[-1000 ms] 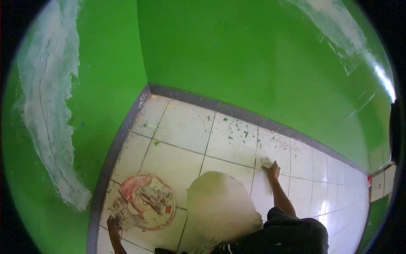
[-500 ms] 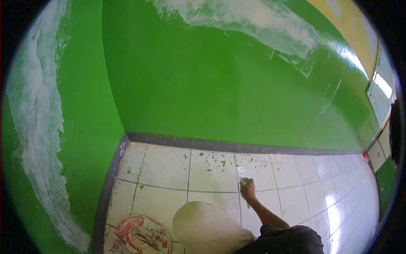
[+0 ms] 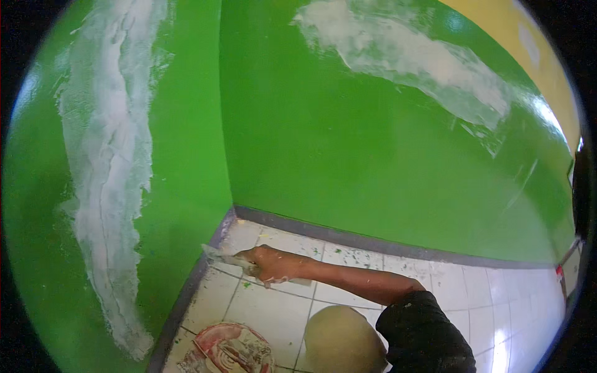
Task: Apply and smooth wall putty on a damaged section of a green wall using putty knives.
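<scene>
My right hand [image 3: 268,263] is closed around a putty knife [image 3: 219,254], its pale, smeared blade pointing left toward the corner of the walls. The hand is above the floor tiles, the blade close to the grey skirting. Whitish residue marks my fingers and wrist. Below it, on the floor, a round red container [image 3: 208,340] holds whitish, crusted filler [image 3: 249,351]. On the green left wall [image 3: 180,161] runs a tall, uneven band of white filler [image 3: 112,155] with a crack-like line in it. My left hand is out of view.
Another white filler patch [image 3: 429,62] slants across the far green wall [image 3: 323,155]. Dark grey skirting [image 3: 348,238] edges the white tiled floor [image 3: 267,308], where green and white flakes [image 3: 354,253] lie. My beige-covered knee [image 3: 342,339] rises at the bottom.
My right hand has swung left with the putty knife, from over the scattered flakes to near the left wall. The view has turned left, so the walls and container appear farther right.
</scene>
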